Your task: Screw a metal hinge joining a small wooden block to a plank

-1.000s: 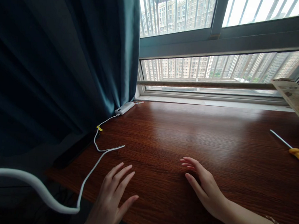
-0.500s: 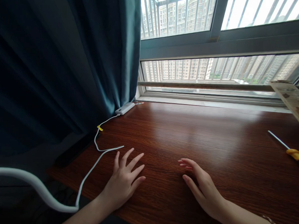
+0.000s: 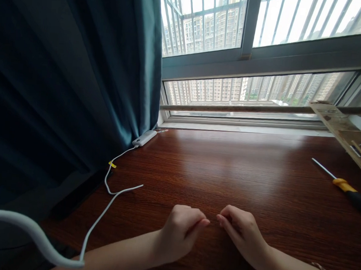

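While looking down across the dark wooden desk [image 3: 227,166], finds most of the left side taken up by a teal curtain [image 3: 64,75], bunched aside, probably to let daylight in through the barred window [image 3: 249,53]. Notes a long rod [image 3: 231,108] lying along the sill and a pale wooden board [image 3: 342,132] leaning in at the far right, apparently kept out of the middle of the desk. Follows a white cable [image 3: 102,215] from the near left edge up to a white power bank [image 3: 144,137] tucked against the curtain's hem, likely parked there to keep the slack off to one side. Spots a yellow-handled screwdriver [image 3: 344,185] lying flat near the right edge, well apart from both hands. Finds the left hand [image 3: 182,231] and the right hand [image 3: 242,232] resting on the desk near its front edge, each curled loosely closed, thumbs pointing at each other and almost touching. Cannot tell whether anything small sits pinched inside; sees nothing there. Places the cable, the nearest loose thing, to the left of the left hand, not touching it.
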A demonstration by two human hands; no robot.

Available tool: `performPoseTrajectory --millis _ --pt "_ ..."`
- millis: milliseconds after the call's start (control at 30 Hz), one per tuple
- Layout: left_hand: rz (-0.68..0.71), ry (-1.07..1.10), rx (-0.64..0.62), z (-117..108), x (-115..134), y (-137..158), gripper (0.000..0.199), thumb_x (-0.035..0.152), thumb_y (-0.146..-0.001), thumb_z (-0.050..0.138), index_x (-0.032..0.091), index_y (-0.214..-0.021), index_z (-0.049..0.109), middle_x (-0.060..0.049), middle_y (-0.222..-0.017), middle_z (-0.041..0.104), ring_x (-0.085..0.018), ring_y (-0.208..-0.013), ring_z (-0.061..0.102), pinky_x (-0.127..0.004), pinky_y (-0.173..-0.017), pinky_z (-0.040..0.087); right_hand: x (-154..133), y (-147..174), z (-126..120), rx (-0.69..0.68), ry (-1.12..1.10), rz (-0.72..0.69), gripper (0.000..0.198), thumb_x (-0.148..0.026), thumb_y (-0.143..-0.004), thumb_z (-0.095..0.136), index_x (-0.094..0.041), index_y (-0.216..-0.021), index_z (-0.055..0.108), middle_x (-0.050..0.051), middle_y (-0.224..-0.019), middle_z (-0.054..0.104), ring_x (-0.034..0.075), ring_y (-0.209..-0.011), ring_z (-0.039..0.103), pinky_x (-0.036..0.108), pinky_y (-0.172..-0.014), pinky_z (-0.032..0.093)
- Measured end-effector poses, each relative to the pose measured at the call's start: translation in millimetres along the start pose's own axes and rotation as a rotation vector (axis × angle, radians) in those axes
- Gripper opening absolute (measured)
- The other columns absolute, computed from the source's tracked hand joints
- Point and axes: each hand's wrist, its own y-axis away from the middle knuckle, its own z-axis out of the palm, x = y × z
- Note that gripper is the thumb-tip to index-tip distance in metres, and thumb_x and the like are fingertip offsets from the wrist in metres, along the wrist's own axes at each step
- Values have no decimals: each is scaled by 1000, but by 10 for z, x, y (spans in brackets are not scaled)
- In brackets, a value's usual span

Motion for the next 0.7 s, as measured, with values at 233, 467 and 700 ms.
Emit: performPoseTrajectory --millis 233,467,700 --pt "106 368 113 482 12 -567 64 20 -78 53 22 -136 25 -13 -140 29 -27 -130 27 -46 -105 25 176 -34 60 387 -55 -34 48 -16 -82 44 -21 -128 31 11 -127 43 21 -115 45 38 -94 42" --pt "-75 837 -2 897 -158 -599 60 38 -88 38 28 -141 12 -9 -149 8 -26 -134 17 -48 -108 16 207 -90 36 219 -5 -203 69 -7 -76 40 -24 -140 17 9 -145 20 26 -134 15 50 -106 22" --pt "-30 791 -65 838 -138 -492 51 42 -77 51 11 -117 54 -14 -114 52 -24 -110 48 -38 -88 46 184 -111 -30 -21 -44 -407 46 -29 -81 45 -26 -127 43 10 -128 45 26 -118 44 41 -91 44"
